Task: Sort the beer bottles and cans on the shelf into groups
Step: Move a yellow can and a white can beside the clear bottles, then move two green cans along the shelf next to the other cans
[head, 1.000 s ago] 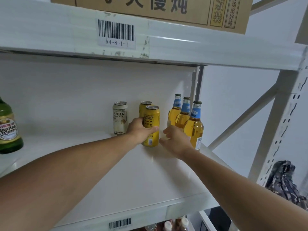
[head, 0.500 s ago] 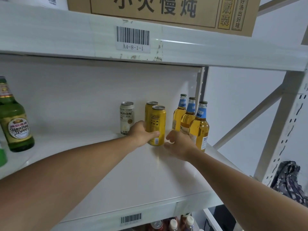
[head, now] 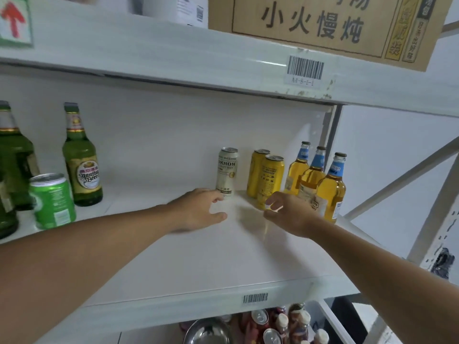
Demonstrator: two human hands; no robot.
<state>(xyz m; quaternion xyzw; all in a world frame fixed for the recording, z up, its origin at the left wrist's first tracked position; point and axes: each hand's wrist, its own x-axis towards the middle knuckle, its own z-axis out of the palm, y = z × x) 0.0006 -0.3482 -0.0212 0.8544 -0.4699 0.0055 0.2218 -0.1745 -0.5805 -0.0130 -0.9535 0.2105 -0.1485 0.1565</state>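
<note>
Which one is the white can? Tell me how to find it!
Look at the middle white shelf, toward its back right, where two yellow cans stand beside three amber bottles. The white can stands just left of the yellow ones. It is the only pale can there, with dark lettering.

White shelf point(head: 198, 256), white back wall. Two bright yellow cans point(head: 267, 180) with small black print. Off-white can point(head: 227, 170) with dark lettering and a gold dot. Three amber-gold bottles point(head: 320, 184), light blue neck labels with white text, dark caps. Over on the left, green glass bottles point(head: 80, 157) with a cream, red and gold oval label, plus a bright green can point(head: 53, 199) with a silver top. Tan cardboard box point(head: 323, 23) up top, black characters, yellow side panel. Black-on-white barcode stickers point(head: 305, 68).
</note>
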